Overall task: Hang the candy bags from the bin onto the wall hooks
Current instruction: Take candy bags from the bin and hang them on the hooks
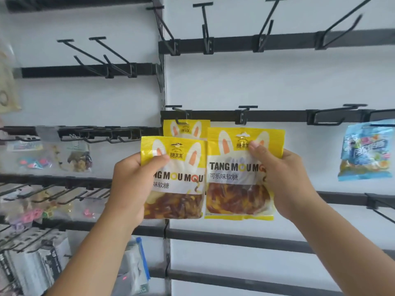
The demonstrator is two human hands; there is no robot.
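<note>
My left hand (pixel 132 184) grips a yellow candy bag (pixel 177 180) by its left edge, thumb across the front. My right hand (pixel 284 178) holds a second yellow candy bag (pixel 237 174) by its upper right part, its hang hole raised just under a black wall hook (pixel 245 113). Behind the left bag, a third yellow bag (pixel 186 128) hangs on the hook (pixel 178 116) at the left end of the same rail. The bin is out of view.
Black rails (pixel 277 116) with several bare hooks cross the white wall above and to the right. A blue candy bag (pixel 365 150) hangs at far right. Clear packets of small items (pixel 64 154) fill the hooks of the left panel.
</note>
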